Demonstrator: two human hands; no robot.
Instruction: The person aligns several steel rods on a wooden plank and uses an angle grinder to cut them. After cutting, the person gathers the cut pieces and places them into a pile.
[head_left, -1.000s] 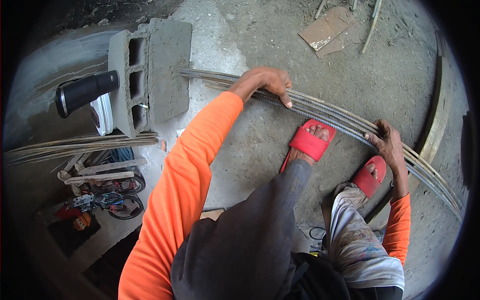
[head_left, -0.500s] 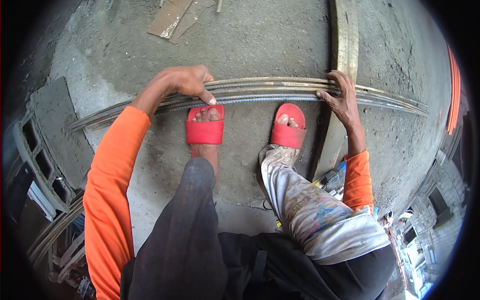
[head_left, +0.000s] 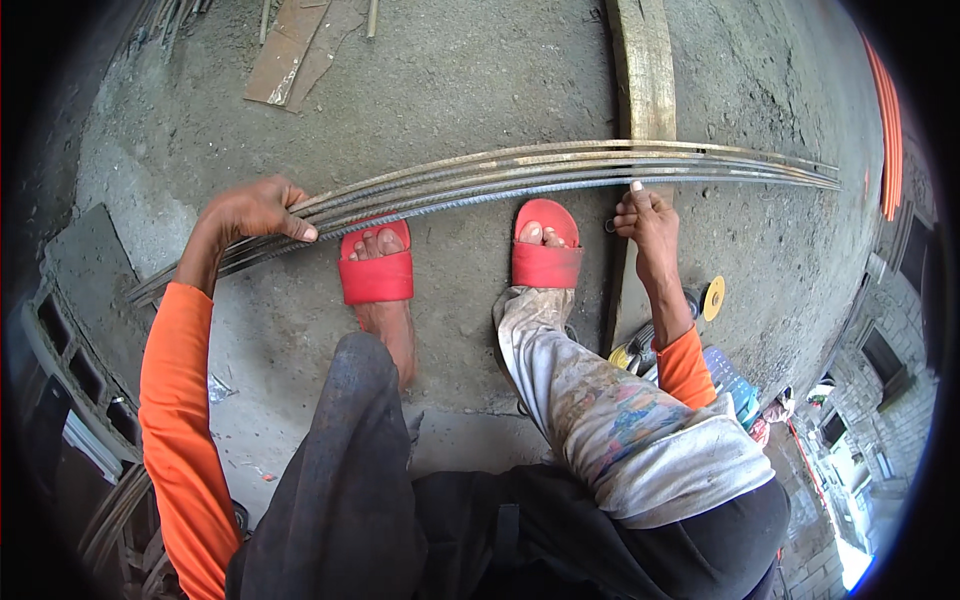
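A bundle of several long thin steel rebars (head_left: 470,178) runs across in front of me, its left end lower than its right. My left hand (head_left: 258,212) is closed round the bundle left of my red sandals, its thumb lying along the near side. Below the bars on the right is my right hand (head_left: 650,228), off the bundle's top, fingers curled in and one fingertip up at the nearest bar. Whether anything is inside those curled fingers is hidden. Under the bars and the right hand lies a wooden beam (head_left: 648,75).
Red sandals (head_left: 378,278) are on my feet. Flat brown board pieces (head_left: 290,55) lie at the far left. A yellow disc (head_left: 714,298) is beside my right forearm. Hollow concrete blocks (head_left: 85,375) stand at the left, orange tubes (head_left: 884,130) at the far right.
My right hand has let go of the bars and dropped to their near side, its fingers now curled. The left hand still grips the bundle. The whole view has shifted somewhat.
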